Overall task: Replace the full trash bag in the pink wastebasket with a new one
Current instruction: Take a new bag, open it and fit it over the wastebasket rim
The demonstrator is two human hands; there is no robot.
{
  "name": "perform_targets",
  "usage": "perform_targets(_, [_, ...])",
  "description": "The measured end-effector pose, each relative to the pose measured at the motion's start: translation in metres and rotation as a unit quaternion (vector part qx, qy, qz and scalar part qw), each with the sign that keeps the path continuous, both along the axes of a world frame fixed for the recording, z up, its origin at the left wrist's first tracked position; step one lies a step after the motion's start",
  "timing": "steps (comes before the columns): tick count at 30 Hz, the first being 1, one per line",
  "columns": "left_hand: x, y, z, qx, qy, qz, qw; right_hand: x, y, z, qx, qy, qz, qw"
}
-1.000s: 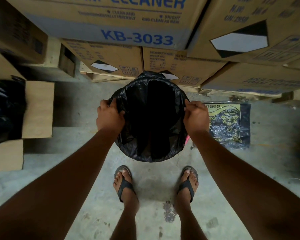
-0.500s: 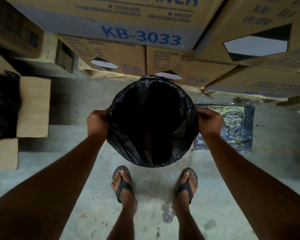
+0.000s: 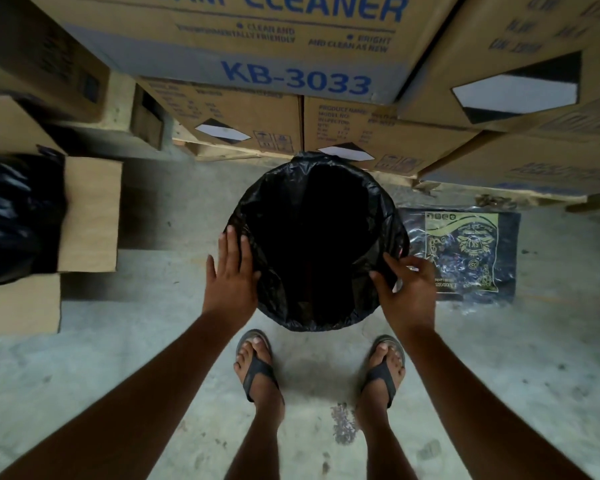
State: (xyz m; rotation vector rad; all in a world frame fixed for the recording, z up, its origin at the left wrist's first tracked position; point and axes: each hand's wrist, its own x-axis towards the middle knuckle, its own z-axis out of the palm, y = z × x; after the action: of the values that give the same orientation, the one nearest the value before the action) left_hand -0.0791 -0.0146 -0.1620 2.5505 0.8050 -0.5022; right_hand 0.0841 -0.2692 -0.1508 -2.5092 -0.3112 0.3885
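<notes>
A new black trash bag (image 3: 274, 209) is stretched over the round wastebasket on the concrete floor in front of my feet. Its mouth gapes open and dark. The bag hides the pink wastebasket almost fully; only a sliver of pink (image 3: 400, 251) shows at the right rim. My left hand (image 3: 231, 275) lies flat against the bag's left side with its fingers spread. My right hand (image 3: 407, 289) rests on the bag's right lower rim, fingers apart and curled onto the plastic. A full black trash bag (image 3: 11, 216) sits in an open cardboard box at the far left.
Stacked cardboard cartons (image 3: 257, 43) on pallets wall off the space behind the wastebasket. A flat pack of trash bags (image 3: 461, 251) with a yellow label lies on the floor to the right. The open box's flaps (image 3: 90, 213) stick out at the left. My sandalled feet stand just below the basket.
Both hands let go of the bag's rim, slid down toward me and opened flat against the bag's sides. The bag now sits lower over the wastebasket.
</notes>
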Motion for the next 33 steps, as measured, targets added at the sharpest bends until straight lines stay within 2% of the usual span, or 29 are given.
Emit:
perform_targets(3, [-0.001,-0.009,-0.005,-0.041,0.019,0.017,0.999,0.002,0.000,-0.005,0.029,-0.011,-0.047,0.998])
perform_targets(6, [0.001,-0.009,-0.008,-0.032,0.035,0.018,0.999,0.006,-0.004,-0.010,0.059,-0.006,-0.057,0.997])
perform_targets(11, [0.000,-0.008,-0.005,-0.022,0.054,0.003,0.998,0.004,-0.011,-0.008,0.168,0.084,-0.190,0.964])
perform_targets(13, [0.001,-0.009,-0.004,-0.019,0.058,-0.005,0.998,0.008,-0.016,-0.009,0.186,0.118,-0.211,0.952])
perform_targets(18, [0.003,-0.010,-0.003,-0.021,0.088,-0.009,0.996,0.018,-0.029,-0.013,-0.003,0.011,-0.063,0.998])
perform_targets(23, [0.004,-0.011,-0.002,-0.036,0.081,0.010,0.996,0.037,-0.030,-0.038,-0.121,0.081,0.059,0.987])
perform_targets(26, [0.003,-0.013,0.009,-0.024,0.026,0.038,0.999,0.051,-0.021,-0.017,-0.074,0.044,-0.014,0.996])
perform_targets(28, [0.002,-0.016,0.015,-0.007,-0.012,0.006,1.000,0.049,-0.015,-0.001,-0.017,0.011,-0.054,0.998])
perform_targets(31, [0.001,-0.023,0.014,0.004,0.008,-0.042,0.999,0.024,-0.001,0.004,-0.028,0.094,0.062,0.993])
perform_targets(33, [0.000,-0.024,0.008,-0.015,0.049,-0.022,0.998,0.008,0.006,-0.003,-0.018,0.151,0.093,0.984])
